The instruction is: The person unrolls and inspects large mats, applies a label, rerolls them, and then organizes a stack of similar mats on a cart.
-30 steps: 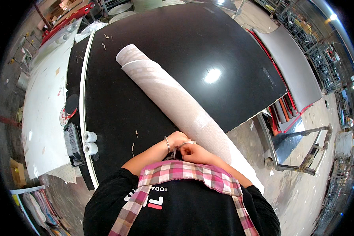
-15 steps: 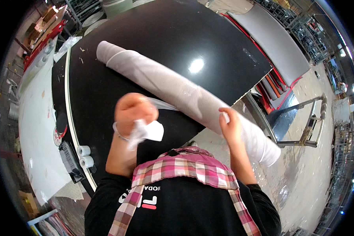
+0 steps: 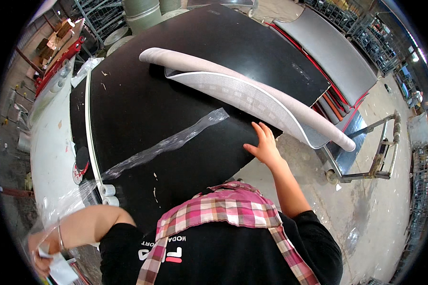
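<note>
One part-open roll (image 3: 247,95), just beyond right hand (image 3: 266,147)

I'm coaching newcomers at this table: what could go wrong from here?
The partly unrolled sheet overhangs the edge of the black table, so it might slide off; the open right hand isn't gripping it. The clear plastic strip stretching from the left hand passes close to the small white rolls and could topple them.
</note>
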A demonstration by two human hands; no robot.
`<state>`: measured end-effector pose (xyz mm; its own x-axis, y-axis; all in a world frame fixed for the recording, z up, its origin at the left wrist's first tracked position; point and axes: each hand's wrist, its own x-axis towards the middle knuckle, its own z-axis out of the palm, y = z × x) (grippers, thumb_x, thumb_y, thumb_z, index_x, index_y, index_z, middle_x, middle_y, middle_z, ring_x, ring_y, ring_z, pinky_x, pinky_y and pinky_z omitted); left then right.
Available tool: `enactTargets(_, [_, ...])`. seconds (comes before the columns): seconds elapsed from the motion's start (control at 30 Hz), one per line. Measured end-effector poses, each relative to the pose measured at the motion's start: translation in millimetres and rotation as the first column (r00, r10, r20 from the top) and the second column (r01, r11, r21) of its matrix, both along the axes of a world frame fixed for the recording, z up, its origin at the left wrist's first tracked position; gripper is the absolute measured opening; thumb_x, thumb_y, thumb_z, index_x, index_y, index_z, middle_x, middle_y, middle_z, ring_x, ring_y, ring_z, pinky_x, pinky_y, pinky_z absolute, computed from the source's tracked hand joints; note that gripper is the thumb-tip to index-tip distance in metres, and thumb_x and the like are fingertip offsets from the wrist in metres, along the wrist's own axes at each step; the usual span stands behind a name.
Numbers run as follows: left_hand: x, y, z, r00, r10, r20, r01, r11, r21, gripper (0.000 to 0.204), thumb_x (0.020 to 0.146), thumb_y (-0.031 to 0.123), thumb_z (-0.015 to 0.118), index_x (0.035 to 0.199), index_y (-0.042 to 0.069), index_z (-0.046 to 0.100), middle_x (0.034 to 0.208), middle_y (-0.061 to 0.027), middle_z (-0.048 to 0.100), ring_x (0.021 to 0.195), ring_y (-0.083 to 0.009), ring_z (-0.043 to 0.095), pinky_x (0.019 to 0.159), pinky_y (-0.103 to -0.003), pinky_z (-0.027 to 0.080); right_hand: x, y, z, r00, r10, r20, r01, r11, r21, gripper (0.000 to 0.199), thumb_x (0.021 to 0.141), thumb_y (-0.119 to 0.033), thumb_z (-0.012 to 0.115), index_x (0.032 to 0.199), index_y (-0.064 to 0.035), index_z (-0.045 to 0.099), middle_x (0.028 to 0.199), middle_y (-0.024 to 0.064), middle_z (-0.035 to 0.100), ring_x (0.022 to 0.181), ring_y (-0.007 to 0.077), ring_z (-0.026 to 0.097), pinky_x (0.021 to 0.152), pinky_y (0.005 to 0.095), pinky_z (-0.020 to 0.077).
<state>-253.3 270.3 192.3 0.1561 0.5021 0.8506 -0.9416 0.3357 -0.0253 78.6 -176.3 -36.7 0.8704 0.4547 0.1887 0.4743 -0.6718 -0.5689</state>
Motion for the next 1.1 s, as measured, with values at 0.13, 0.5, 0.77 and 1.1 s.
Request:
enactTargets(0.13, [-66,-15,-84,0.530,0.463,-0.711,-0.711,0.700,-0.074,0.011,0.070,0.017,0.056,0.072,0.007,0.059,0.061,-0.0042,0.054,0.043,-0.0122,0.045,0.038,-0.023,0.032,49,-4,-13,0.952,-0.250,0.177,0.259,0.965,-0.028,0.076,0.058,-0.027,0.071,0.122,-0.0106,0.033,0.124,0.0222,0.029,0.111,0.0373,0.033,0.092,0.0456,0.0278])
enactTargets(0.5, [-184,-144,-251,-0.412,-0.304,-0.859,-0.888,0.344,0.304,0.018,0.074,0.024,0.052,0.077,0.007,0.058,0.061,-0.0027,0.052,0.042,-0.0115,0.043,0.037,-0.024,0.031,100,-13,-26,0.781,0.302,-0.547,-0.517,0.804,-0.294,0.061,0.068,-0.052,0.057,0.104,-0.0036,0.053,0.103,0.0194,0.053,0.097,0.0314,0.050,0.082,0.0362,0.0392])
enactTargets(0.77, [-247,-202,-278,-0.527,-0.574,-0.627,-0.842,0.252,0.477,0.023,0.077,0.029,0.049,0.080,0.007,0.056,0.060,-0.0015,0.050,0.041,-0.0110,0.041,0.036,-0.024,0.030,110,-32,-62,0.812,0.209,-0.544,-0.097,0.969,0.227,0.033,0.080,-0.017,0.051,0.110,-0.0040,0.050,0.099,0.0067,0.056,0.087,0.0157,0.052,0.078,0.0271,0.0400])
enactTargets(1.1, [-292,-191,-276,-0.631,-0.340,-0.697,-0.768,0.150,0.622,0.030,0.081,0.036,0.045,0.084,0.008,0.055,0.060,-0.0001,0.048,0.040,-0.0103,0.038,0.035,-0.025,0.029,214,-31,-12,0.957,0.043,-0.286,-0.066,0.995,-0.069,0.059,0.073,-0.040,0.058,0.118,-0.0069,0.042,0.114,0.0181,0.047,0.104,0.0315,0.046,0.087,0.0388,0.0358])
